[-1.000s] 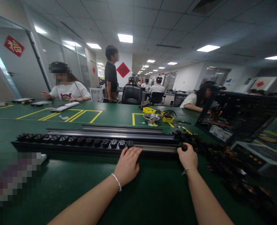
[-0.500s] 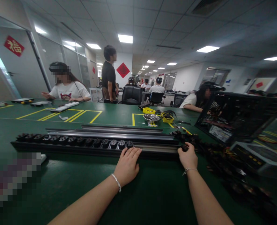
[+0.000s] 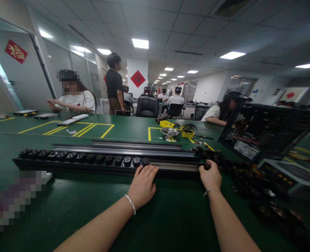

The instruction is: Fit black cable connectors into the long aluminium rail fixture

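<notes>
A long black rail (image 3: pixel 92 167) lies across the green table, with a row of several round black socket pieces (image 3: pixel 99 159) seated in its left and middle part. The fingers of my left hand (image 3: pixel 143 185) rest together over the rail's front edge, beside the last piece of the row; what they grip, if anything, is hidden. At the rail's right end my right hand (image 3: pixel 211 175) holds a small black piece (image 3: pixel 206 166) between thumb and fingers. Between my hands the rail's metallic channel (image 3: pixel 174 167) shows.
Behind lie more metal strips (image 3: pixel 123 151), a steel bowl (image 3: pixel 170 131) and a yellow tray (image 3: pixel 166 124). At right are an open computer case (image 3: pixel 270 129), a boxy grey unit (image 3: pixel 293 176) and dark loose parts (image 3: pixel 272 206). People sit across the table.
My hands and the rail look unmoved. The standing person in the background has shifted left, and the seated person at left has brought both hands together.
</notes>
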Motion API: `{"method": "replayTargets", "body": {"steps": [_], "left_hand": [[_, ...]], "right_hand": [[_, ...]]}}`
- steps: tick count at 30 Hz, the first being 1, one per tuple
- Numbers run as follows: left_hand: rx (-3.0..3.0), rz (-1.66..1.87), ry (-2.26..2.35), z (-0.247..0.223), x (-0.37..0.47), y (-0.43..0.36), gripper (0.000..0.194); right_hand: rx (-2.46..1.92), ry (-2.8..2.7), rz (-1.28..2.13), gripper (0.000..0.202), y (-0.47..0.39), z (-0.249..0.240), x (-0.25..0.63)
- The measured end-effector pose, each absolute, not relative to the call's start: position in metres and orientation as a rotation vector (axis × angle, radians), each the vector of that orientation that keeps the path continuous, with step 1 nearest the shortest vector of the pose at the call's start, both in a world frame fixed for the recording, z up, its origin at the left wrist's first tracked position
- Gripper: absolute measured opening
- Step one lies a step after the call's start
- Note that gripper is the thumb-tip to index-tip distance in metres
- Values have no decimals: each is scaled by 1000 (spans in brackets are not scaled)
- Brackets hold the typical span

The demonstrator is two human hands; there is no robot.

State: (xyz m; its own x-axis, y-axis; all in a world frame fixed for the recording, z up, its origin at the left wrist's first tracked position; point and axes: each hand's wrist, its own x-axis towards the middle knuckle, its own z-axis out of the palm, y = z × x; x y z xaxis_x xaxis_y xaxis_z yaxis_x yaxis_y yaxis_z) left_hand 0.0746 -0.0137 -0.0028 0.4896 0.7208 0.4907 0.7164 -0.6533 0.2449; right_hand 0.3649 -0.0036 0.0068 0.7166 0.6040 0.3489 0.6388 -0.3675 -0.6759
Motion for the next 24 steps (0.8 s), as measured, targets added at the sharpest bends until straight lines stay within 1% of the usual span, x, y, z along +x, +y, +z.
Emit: {"method": "replayTargets", "body": {"steps": [24], "left_hand": [[2722, 891, 1318, -1, 74, -14, 57]], "right_hand": [[-2037, -822, -103, 43, -2, -2, 392]]}}
